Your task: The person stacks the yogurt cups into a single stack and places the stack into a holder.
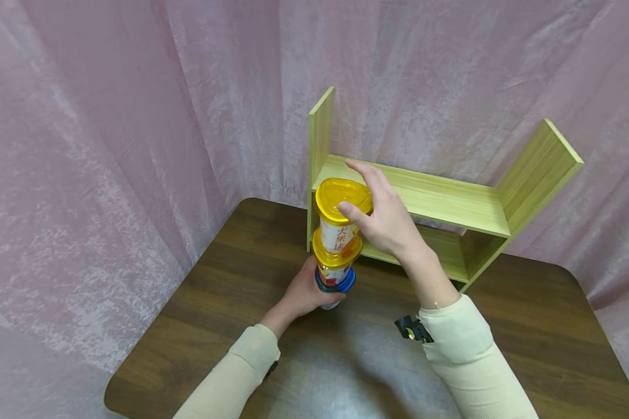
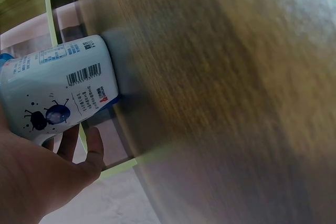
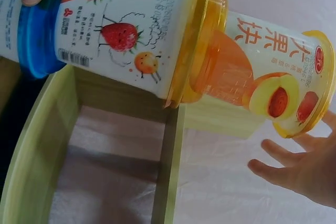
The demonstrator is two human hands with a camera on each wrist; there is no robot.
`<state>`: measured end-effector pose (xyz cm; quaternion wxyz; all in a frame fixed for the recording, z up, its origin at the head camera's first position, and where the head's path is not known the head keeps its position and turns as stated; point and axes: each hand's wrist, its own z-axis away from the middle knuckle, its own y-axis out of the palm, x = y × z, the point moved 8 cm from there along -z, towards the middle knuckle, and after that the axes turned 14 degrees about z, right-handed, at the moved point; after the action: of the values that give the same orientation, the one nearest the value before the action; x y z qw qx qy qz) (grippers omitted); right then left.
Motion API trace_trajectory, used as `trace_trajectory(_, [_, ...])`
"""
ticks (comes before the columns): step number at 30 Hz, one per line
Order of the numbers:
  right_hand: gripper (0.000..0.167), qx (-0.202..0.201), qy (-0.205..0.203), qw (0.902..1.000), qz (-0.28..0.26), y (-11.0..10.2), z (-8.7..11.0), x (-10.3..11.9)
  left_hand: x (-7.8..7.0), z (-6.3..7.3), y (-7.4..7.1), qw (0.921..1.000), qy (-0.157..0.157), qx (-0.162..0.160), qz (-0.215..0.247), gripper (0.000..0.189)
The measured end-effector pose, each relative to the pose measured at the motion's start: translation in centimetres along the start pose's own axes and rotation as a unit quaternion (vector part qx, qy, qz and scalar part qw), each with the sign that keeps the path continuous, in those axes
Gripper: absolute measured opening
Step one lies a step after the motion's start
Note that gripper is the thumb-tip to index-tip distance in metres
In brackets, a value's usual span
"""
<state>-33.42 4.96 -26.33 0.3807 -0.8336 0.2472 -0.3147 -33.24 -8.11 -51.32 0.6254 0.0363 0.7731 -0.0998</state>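
Observation:
Three printed plastic food cups stand in an upright stack. At the bottom is a white cup with a blue lid [image 2: 63,90], blueberry figures printed on it. Above it sits a strawberry-printed cup with a yellow lid [image 3: 121,40]. On top is a peach-printed cup [image 1: 337,235], also yellow-lidded. My left hand [image 1: 305,289] holds the bottom cup near its blue lid, thumb across the front and fingers around the far side. Beside the top cup, my right hand [image 1: 390,221] has spread fingers, its thumb overlapping the yellow lid in the head view; the right wrist view shows fingertips just off that lid.
Close behind the stack stands a light wooden shelf [image 1: 451,203] with two raised side panels. It rests on a dark wooden table [image 1: 215,291] with rounded corners. Pink curtains [image 1: 230,87] hang behind and to the left.

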Motion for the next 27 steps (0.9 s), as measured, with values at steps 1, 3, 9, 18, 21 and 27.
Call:
trace_trajectory(1, [0.092,-0.011,-0.004,0.9999,-0.004,-0.2,0.1,-0.1,0.0,0.0,0.0,1.0000,0.000,-0.002,-0.001,0.095])
trace_trajectory(3, [0.095,-0.035,-0.008,0.9993,-0.012,-0.7,0.4,-0.3,-0.2,0.0,0.0,1.0000,0.004,-0.003,-0.002,0.095])
trace_trajectory(9, [0.092,-0.100,-0.014,0.9944,-0.030,-1.7,1.6,-1.8,0.0,0.0,0.0,0.9999,0.010,-0.008,-0.009,0.096])
trace_trajectory(18, [0.090,-0.161,0.013,0.9858,-0.048,-3.4,3.7,-5.1,0.5,-0.1,-0.1,0.9998,-0.007,-0.011,-0.015,0.098])
trace_trajectory(21, [0.087,-0.164,0.031,0.9849,-0.046,-3.5,4.7,-6.3,0.5,-0.1,-0.1,0.9997,-0.010,-0.013,-0.016,0.098])
trace_trajectory(27, [0.078,-0.166,0.063,0.9834,-0.038,-3.6,6.5,-8.5,0.5,0.1,-0.1,0.9997,-0.010,-0.014,-0.015,0.098])
